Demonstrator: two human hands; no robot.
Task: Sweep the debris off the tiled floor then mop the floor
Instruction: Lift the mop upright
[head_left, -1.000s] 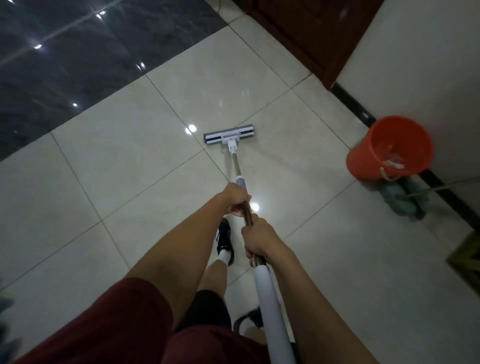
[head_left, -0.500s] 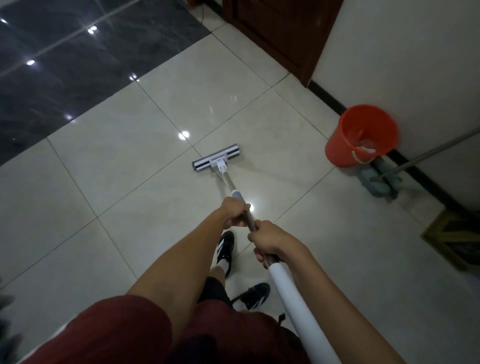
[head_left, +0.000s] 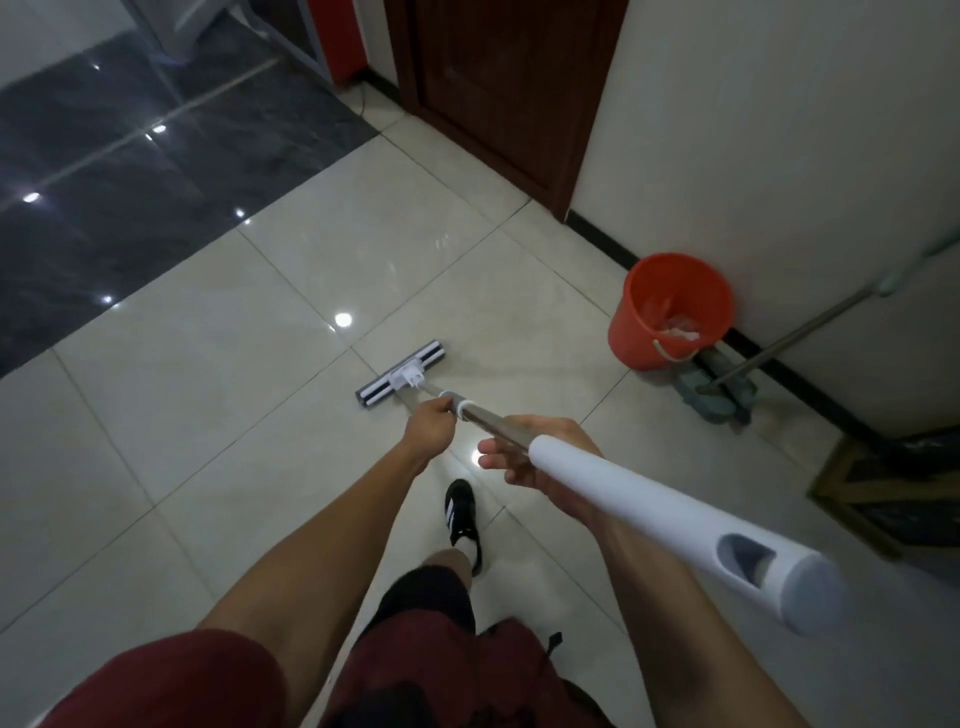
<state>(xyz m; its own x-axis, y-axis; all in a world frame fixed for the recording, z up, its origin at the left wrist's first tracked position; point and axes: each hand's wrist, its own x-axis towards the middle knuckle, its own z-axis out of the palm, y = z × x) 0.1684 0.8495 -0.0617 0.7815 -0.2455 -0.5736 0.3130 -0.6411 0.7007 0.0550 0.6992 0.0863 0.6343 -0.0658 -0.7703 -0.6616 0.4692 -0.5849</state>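
Note:
A flat mop lies with its grey and white head (head_left: 400, 374) on the cream tiled floor (head_left: 218, 395), just ahead of me. Its metal shaft runs back into a thick white handle (head_left: 675, 525) that reaches the lower right. My left hand (head_left: 429, 427) grips the shaft near the white collar, close to the head. Further back, where metal meets the white handle, my right hand (head_left: 540, 457) holds the shaft from underneath with the fingers loosely curled round it. No debris shows on the tiles.
An orange bucket (head_left: 670, 312) stands by the right wall, with a second green mop (head_left: 717, 395) leaning beside it. A dark wooden door (head_left: 498, 93) is ahead, dark grey tiles (head_left: 104, 197) lie at the left, and a dark framed object (head_left: 883, 493) sits at the right. My black shoe (head_left: 462, 514) is below the hands.
The mop head has been drawn back towards me and turned more diagonal. The handle end has swung up towards the camera at the right. My view has lifted, showing more door and wall.

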